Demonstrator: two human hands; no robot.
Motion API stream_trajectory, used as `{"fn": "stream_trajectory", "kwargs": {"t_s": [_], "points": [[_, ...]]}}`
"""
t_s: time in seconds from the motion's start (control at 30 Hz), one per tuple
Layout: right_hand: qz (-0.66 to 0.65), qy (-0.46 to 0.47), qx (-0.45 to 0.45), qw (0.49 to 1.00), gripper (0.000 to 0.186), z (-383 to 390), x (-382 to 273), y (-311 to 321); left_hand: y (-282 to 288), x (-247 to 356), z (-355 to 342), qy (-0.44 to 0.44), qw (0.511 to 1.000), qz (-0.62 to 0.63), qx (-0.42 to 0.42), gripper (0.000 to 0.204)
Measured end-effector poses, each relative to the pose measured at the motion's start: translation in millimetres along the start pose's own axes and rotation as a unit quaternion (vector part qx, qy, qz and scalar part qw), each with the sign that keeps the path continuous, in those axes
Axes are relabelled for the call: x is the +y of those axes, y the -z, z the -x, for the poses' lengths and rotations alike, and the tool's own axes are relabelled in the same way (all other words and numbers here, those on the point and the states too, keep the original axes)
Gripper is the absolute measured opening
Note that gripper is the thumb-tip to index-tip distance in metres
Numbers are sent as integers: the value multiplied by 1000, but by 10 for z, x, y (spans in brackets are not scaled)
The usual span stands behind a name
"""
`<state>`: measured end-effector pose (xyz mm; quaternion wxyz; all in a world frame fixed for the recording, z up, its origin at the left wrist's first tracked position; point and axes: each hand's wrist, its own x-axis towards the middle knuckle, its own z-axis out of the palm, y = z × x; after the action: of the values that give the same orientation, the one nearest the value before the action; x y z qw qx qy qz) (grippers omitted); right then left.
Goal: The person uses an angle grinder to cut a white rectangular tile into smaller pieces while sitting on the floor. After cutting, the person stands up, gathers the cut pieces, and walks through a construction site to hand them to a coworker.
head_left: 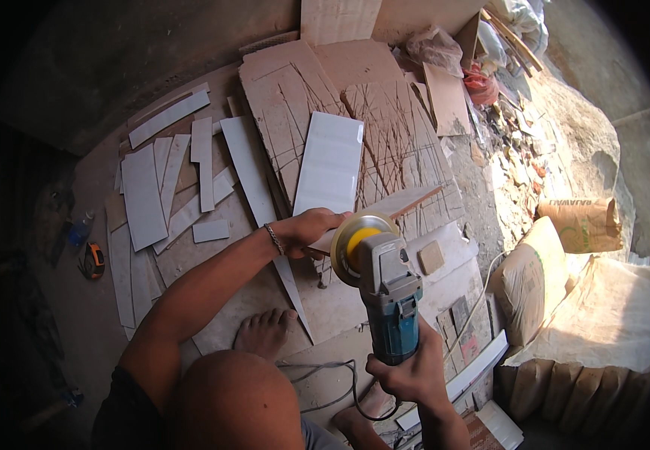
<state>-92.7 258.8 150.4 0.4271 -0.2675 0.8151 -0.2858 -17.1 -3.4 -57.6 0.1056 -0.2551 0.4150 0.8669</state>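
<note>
My left hand (308, 229) grips a narrow tile strip (407, 201) that reaches up to the right over a scored board. My right hand (407, 367) holds a teal and grey angle grinder (389, 315) by its body, a dark cord hanging below. The grinder's silver disc with a yellow centre (356, 244) is against or just over the tile strip, hiding part of it. A white tile (329, 157) lies on the cut-marked boards (389, 124). A long tapered white offcut (246, 165) lies to the left, and a small square pad (431, 256) to the right.
Tile offcuts (143, 195), a tape measure (92, 260) and a bottle (80, 229) are at left. Paper sacks (527, 285), rubble (524, 165) and plastic bags (434, 46) line the right and back. A pale cable runs along the right. My bare feet (263, 334) rest among the boards.
</note>
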Motion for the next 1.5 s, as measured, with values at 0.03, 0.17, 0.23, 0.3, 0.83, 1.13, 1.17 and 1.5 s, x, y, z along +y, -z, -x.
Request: {"fn": "stream_trajectory", "kwargs": {"t_s": [0.03,0.17,0.23,0.3,0.83,1.13,1.17,1.5], "points": [[4,1,1,1000,50,-3,-4,0,2,1,1,-15,1000,-8,-9,47],[-13,-23,-2,1000,50,4,-12,6,25,-15,-16,-3,999,19,-29,47],[-14,-14,-2,1000,51,9,-6,6,53,-37,-31,0,999,27,-30,42],[-15,-8,0,1000,51,12,5,1,109,-58,-38,2,997,57,-54,28],[-2,10,15,1000,50,-13,38,-10,217,-89,-64,-2,993,64,-97,25],[-22,-3,38,999,41,-65,63,22,9,40,29,19,999,19,-27,52],[-23,4,45,999,40,-81,74,30,24,68,49,20,998,18,-51,50],[-48,-14,14,999,45,-28,40,44,151,-46,-41,7,997,25,-73,41]]}}
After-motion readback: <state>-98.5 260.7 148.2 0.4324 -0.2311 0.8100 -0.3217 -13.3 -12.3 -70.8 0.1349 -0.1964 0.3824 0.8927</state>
